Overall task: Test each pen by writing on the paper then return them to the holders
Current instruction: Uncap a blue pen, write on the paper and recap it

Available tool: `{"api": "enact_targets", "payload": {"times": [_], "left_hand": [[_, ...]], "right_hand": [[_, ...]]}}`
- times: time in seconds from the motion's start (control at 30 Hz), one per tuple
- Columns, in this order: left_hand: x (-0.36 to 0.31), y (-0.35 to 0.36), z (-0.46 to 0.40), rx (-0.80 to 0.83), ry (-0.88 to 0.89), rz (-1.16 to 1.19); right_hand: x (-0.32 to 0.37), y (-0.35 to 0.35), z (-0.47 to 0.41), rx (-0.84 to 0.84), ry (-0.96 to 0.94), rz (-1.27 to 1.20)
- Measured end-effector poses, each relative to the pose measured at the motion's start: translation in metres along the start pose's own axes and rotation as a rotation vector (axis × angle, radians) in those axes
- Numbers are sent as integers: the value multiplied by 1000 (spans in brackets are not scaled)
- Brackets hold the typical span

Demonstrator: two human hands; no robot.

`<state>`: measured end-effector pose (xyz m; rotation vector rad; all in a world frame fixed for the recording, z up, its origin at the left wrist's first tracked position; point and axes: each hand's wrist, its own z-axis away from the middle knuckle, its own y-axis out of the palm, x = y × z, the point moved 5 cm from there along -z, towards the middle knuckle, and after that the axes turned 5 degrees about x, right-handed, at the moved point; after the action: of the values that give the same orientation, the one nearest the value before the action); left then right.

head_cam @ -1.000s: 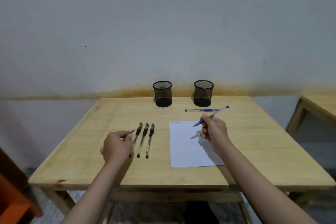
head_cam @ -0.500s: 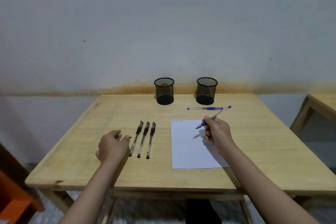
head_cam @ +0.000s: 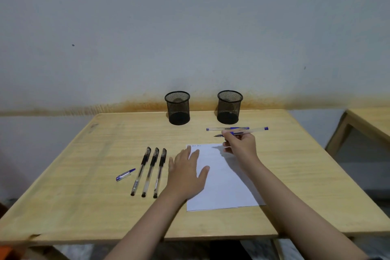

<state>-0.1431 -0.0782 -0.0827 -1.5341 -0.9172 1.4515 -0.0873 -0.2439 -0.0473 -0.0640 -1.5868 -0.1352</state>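
The right hand (head_cam: 240,146) pinches an uncapped blue-ink pen with a clear barrel (head_cam: 242,132) between thumb and forefinger, its tip pointing left and hovering just past the top edge of the white sheet of paper (head_cam: 223,186), not on it. The left hand (head_cam: 185,175) lies flat with straight, spread fingers (head_cam: 195,155) pressing the sheet's left edge onto the pale wooden desk (head_cam: 84,164); it holds nothing.

To test this pen well, I'd say the tip needs to come back towards the person and down onto bare paper, below the faint scribbles (head_cam: 194,145) already at the top left corner, so that the new mark is easy to tell apart. The flat palm is doing good work: it should keep the sheet from sliding under the stroke. A light, short line ought to do.

The small blue pen cap (head_cam: 125,174) lies on the desk left of three black-capped clear pens (head_cam: 150,172), which rest side by side, close together, between the cap and the left hand. It will be wanted before the pen goes away. A second blue pen (head_cam: 228,128) lies just beyond the held one, in front of the right black mesh holder (head_cam: 229,106); the left black mesh holder (head_cam: 178,107) stands well apart from it. Both holders look empty.
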Motion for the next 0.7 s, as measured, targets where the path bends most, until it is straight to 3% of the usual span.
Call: {"api": "enact_targets", "payload": {"times": [0.1, 0.3, 0.7], "left_hand": [[0, 11, -3, 73, 7, -90], [1, 12, -4, 60, 9, -108], [1, 15, -8, 92, -44, -132]], "right_hand": [[1, 12, -16, 56, -42, 13], [-11, 41, -37, 139, -72, 158], [-19, 41, -40, 109, -127, 220]]}}
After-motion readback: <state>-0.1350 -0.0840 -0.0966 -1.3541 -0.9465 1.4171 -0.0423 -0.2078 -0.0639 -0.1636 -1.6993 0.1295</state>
